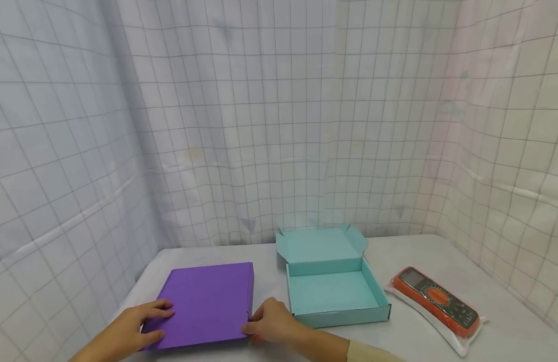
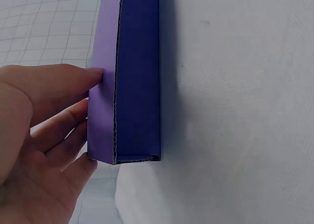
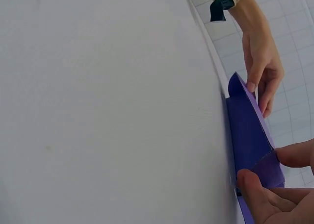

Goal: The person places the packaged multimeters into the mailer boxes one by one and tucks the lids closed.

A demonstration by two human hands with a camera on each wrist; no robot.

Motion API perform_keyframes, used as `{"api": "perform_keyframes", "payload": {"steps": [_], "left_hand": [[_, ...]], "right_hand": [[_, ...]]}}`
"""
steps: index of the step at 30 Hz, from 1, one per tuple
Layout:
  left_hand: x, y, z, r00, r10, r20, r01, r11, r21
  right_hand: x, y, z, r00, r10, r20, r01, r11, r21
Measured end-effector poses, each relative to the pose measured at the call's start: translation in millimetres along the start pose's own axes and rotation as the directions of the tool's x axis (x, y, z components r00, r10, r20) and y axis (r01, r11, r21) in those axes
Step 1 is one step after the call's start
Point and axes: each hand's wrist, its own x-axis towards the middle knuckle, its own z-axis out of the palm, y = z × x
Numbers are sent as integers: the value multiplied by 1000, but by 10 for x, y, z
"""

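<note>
A purple cardboard box (image 1: 206, 301) lies on the left part of the table with its lid down over it. My left hand (image 1: 136, 324) rests on the lid's left side, thumb near the front edge and fingers stretched over the top. In the left wrist view, the lid's front edge (image 2: 116, 87) stands out over the dark blue-purple front wall (image 2: 139, 87). At the front right corner my right hand (image 1: 274, 322) pinches the box. The right wrist view shows its thumb on the lid and a finger at a small corner flap (image 3: 269, 170).
Right of the purple box stands a teal box (image 1: 333, 291), its lid raised towards the back curtain. Farther right lies an orange and black multimeter (image 1: 437, 299) in clear plastic wrap. Gridded white curtains (image 1: 279, 125) enclose the table on the back and both sides.
</note>
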Motion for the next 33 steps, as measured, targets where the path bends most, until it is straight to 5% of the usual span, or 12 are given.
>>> {"api": "perform_keyframes", "payload": {"steps": [11,27,33], "left_hand": [[14,11,-46,999,-28,43,29,999,-32],[32,38,-80,995,-70,71,73,997,-38],[9,17,-56,998,-24,49,26,999,-41]], "right_hand": [[-40,-108,-22,996,83,36,-87,989,119],[-19,-79,-23,994,78,76,-91,977,195],[-8,-57,-31,998,1,62,-3,1000,29]]}}
